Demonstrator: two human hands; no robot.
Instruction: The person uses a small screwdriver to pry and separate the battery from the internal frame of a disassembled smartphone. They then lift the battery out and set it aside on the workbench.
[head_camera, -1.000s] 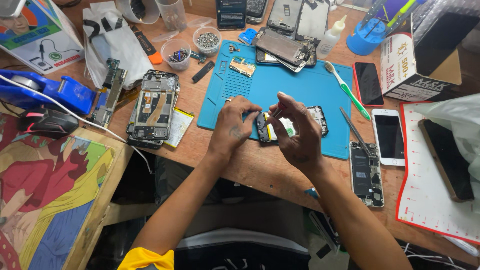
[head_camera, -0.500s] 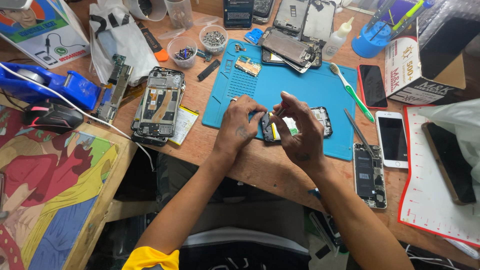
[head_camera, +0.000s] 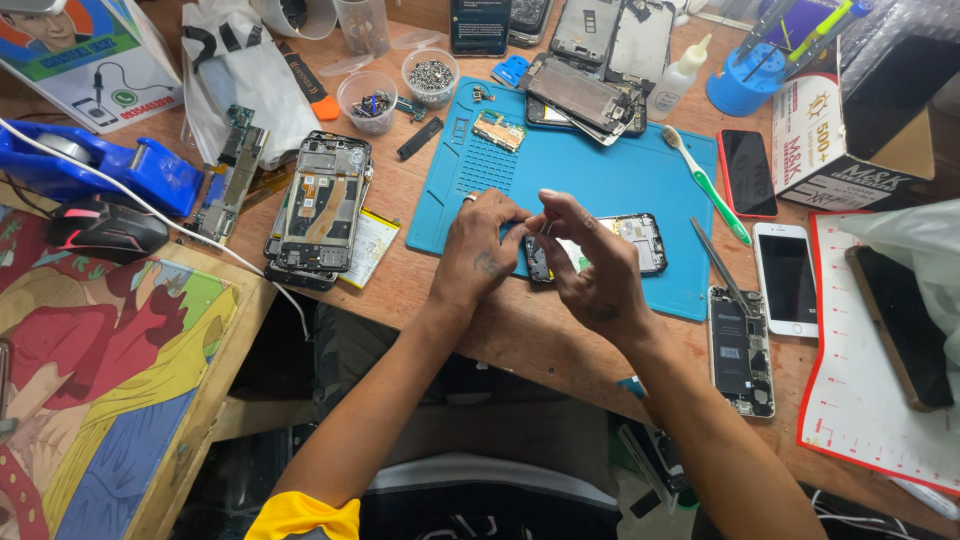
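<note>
Both hands pinch at one opened phone (head_camera: 600, 245) lying on the blue work mat (head_camera: 600, 180): the left hand (head_camera: 480, 255) curls over the phone's near end with fingertips pressed together on it, and the right hand (head_camera: 590, 270) closes thumb and forefinger narrowly on a thin tool held over the phone, though the tool's tip is hidden between the fingers. That phone rests screen-side down, its inner frame showing, near the mat's front edge on the wooden table (head_camera: 520, 330). Left of the mat sits another stripped phone chassis (head_camera: 320, 205) beside a loose battery (head_camera: 370, 245). Right of the hands lie tweezers (head_camera: 718, 265), a green toothbrush (head_camera: 705, 185), a bared phone back (head_camera: 742, 350) and a white phone (head_camera: 788, 280). Small cups of screws (head_camera: 432, 75) stand at the far side
</note>
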